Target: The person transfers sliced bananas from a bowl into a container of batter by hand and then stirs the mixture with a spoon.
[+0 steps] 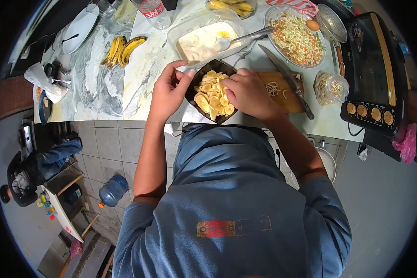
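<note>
A dark square bowl (190,95) filled with banana slices (212,95) rests at the counter's front edge. My left hand (170,88) is at the bowl's left side, thumb and fingers apart, with its fingertips near the plastic tub. Over the bowl's right side, my right hand (251,92) has its fingers bent down at the slices; whatever is between them is hidden. Just behind the bowl stands a clear plastic tub (175,34) of creamy white mix with a spoon (245,38) in it. A knife (287,76) lies across a wooden board (294,103) with small pale strips.
Behind the board is a bowl of shredded vegetables (297,41) with an egg. A bag (331,88) and a toaster oven (370,69) stand at right. Bananas (124,50), a bottle (154,13) and a white plate (81,30) are at left. A water jug (113,190) is on the floor.
</note>
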A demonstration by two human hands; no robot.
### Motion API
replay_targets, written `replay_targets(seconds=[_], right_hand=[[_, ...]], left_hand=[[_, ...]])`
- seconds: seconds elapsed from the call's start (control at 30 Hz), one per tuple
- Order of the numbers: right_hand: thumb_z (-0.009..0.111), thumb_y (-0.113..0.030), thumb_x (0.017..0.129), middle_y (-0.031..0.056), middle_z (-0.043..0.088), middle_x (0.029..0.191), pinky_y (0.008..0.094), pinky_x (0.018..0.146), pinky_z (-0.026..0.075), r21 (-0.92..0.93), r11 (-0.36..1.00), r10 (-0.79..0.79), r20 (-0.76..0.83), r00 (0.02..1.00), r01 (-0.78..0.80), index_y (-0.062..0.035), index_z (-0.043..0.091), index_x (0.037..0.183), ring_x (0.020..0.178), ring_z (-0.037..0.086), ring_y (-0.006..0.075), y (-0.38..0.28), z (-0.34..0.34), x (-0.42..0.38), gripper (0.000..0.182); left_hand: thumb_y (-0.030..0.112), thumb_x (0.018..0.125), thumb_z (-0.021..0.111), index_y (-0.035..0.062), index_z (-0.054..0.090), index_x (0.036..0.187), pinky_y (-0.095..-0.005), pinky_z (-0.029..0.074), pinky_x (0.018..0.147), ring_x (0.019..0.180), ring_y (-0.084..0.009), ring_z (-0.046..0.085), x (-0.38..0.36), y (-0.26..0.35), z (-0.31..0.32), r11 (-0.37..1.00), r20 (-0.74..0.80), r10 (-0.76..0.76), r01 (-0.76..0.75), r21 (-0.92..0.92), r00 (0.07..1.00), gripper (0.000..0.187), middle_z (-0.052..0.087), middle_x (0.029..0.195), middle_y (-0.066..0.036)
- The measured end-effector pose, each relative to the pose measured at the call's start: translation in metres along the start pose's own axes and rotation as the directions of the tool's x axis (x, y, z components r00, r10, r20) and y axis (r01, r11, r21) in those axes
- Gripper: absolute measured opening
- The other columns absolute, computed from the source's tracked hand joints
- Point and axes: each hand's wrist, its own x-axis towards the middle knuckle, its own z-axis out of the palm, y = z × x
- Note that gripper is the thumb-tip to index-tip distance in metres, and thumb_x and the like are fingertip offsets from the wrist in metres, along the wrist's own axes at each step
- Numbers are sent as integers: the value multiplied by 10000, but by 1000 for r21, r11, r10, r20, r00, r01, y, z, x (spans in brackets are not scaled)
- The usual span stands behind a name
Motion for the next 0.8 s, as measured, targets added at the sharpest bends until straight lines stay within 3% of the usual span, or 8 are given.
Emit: replay_targets(seconds=[0.23,0.33,0.47,0.57,0.6,0.67,0.73,0.8], right_hand=[[649,-92,743,53,662,763,394,751,474,79,994,81,-16,997,-80,-95,661,878,760,594,262,4,-8,14,135],[631,-148,801,78,663,718,400,725,494,227,972,108,-212,971,-58,-95,681,900,716,621,276,15,-17,37,123],[620,-175,883,115,710,839,365,722,533,365,898,334,-203,920,-246,-75,697,1034,776,679,292,20,-39,65,197],[618,-186,920,95,723,910,305,666,514,333,931,251,-286,925,-149,-104,683,1118,759,680,184,35,-34,68,223],[618,-186,920,95,723,910,305,666,514,336,929,256,-285,924,-154,-104,683,1118,759,680,184,34,-37,66,223],[627,-144,885,138,708,880,336,711,536,379,886,364,-212,907,-266,-75,688,1079,792,695,261,31,-48,56,215],[637,-147,879,132,709,877,335,692,538,361,897,353,-238,905,-255,-66,686,1078,785,694,254,34,-54,43,220],[647,-149,873,125,711,874,334,673,539,343,906,346,-264,900,-247,-58,683,1077,777,694,247,38,-58,28,227]], left_hand=[[144,923,662,32,593,1168,-190,359,620,673,-30,429,2,1,-9,999,-23,-17,18,27,1000,278,480,722,67],[142,919,666,37,595,1167,-192,355,615,673,-29,426,1,-3,-12,1000,-18,-7,7,12,1000,278,477,722,68],[138,909,674,26,610,1133,-204,393,604,656,-46,455,0,-3,-7,999,-3,-17,17,49,1000,259,544,726,35],[88,844,712,26,657,1013,-259,468,709,747,-120,568,0,2,3,989,172,117,-131,71,978,189,642,778,-21],[88,844,712,26,657,1013,-259,468,709,747,-120,568,1,4,8,989,176,114,-129,72,978,189,642,778,-21],[76,814,723,43,656,1011,-306,487,742,819,-194,608,2,6,18,903,326,304,-380,200,895,211,676,824,-48],[122,782,742,78,661,1010,-353,475,787,883,-243,595,4,7,30,896,396,277,-384,222,875,246,686,880,-42],[198,760,759,96,661,1026,-368,447,821,888,-245,574,4,10,42,759,480,268,-490,429,835,302,689,890,-27]])
